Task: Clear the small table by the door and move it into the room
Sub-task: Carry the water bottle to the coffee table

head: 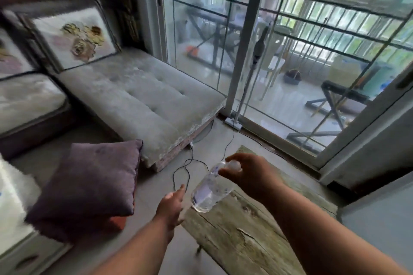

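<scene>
Right hand (247, 172) is pinching a clear plastic bottle (211, 190) by the cap, tilted over the near-left corner of the wooden table (252, 234) by the glass door (290, 56). Bottle looks basically empty. Left hand (171, 205) is loosely open just beside it, holding nothing.

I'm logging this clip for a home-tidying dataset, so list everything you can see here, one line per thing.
Small table: one, weathered grey-green wood, lower right, by the glass door.
Bottle: one, clear plastic, tilted over the table's left edge, held at the cap.
Cushion: one, purple, on the floor left of the table.
Sofa: one, grey, tufted, centre left.
Floral pillows: at least two, white with flower prints, against the sofa back.
Cable: one, black, looped on the floor by the sofa.
Sliding glass door: one, pale frame, upper right, balcony clutter behind.
Left hand: open, empty, just left of the bottle.
Right hand: grips the bottle's cap.
</scene>
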